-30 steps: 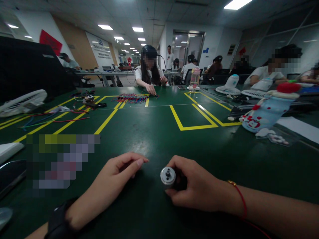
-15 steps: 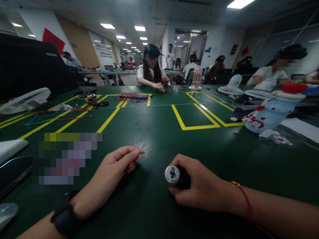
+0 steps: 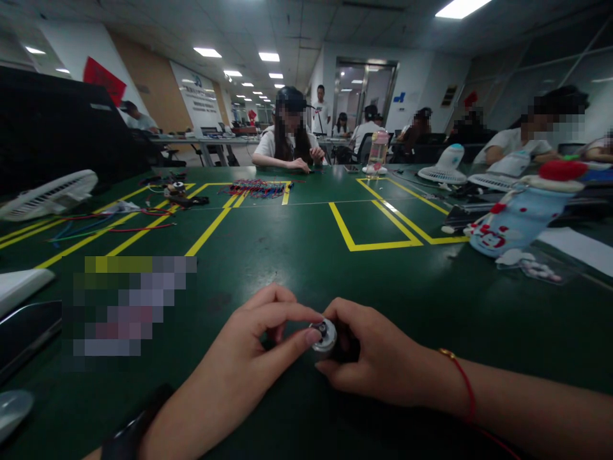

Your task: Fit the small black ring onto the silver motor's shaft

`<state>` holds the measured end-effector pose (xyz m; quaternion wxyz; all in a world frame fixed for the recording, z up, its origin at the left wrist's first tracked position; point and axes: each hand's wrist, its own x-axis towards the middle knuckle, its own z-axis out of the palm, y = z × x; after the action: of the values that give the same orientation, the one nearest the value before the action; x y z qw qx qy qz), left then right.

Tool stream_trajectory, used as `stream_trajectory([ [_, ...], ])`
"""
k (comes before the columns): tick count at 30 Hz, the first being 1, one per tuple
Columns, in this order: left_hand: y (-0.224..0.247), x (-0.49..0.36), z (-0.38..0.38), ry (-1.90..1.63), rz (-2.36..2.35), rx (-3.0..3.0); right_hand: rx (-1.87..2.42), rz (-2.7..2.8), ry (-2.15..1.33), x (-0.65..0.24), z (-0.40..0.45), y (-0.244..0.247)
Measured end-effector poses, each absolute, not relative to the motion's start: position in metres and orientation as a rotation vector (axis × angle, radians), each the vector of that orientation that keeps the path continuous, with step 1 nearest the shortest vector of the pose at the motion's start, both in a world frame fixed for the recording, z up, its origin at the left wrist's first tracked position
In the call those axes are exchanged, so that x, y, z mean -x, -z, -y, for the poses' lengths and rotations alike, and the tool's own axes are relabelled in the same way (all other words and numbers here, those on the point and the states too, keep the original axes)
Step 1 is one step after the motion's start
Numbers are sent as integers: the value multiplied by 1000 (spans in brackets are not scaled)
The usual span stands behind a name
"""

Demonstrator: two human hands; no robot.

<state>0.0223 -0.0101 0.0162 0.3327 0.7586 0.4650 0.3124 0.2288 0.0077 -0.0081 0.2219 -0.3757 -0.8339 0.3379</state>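
Observation:
My right hand (image 3: 378, 351) wraps around a short silver metal cylinder (image 3: 325, 345), its round end face turned up towards me. A small dark stub stands in the middle of that face. The thumb and forefinger of my left hand (image 3: 272, 345) close over this end, one on each side of the stub. Their tips touch the cylinder, and part of its face is hidden under them. The lower body of the cylinder is out of sight behind my right fingers. Both hands are just above the green table (image 3: 268, 255).
A blue bottle with a red lid (image 3: 522, 211) stands at the right, beside a small clear bag (image 3: 541, 268). Bundled wires (image 3: 261, 187) and loose wires (image 3: 138, 228) lie farther off. Across the table sits a co-worker (image 3: 287, 137). A dark phone-like slab (image 3: 29, 332) is at the left.
My left hand has moved right and its thumb and forefinger now pinch the cylinder's end. My right hand holds the cylinder slightly farther left, tilted a little.

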Motion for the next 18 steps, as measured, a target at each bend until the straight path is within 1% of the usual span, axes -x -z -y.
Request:
stream_trajectory([
  [8, -18, -19, 9, -935, -1261, -1887, 1044, 2273, -970, -228, -7, 8],
  [18, 11, -3, 3, -678, -1195, -2102, 1041, 2229, -1082, -229, -7, 6],
])
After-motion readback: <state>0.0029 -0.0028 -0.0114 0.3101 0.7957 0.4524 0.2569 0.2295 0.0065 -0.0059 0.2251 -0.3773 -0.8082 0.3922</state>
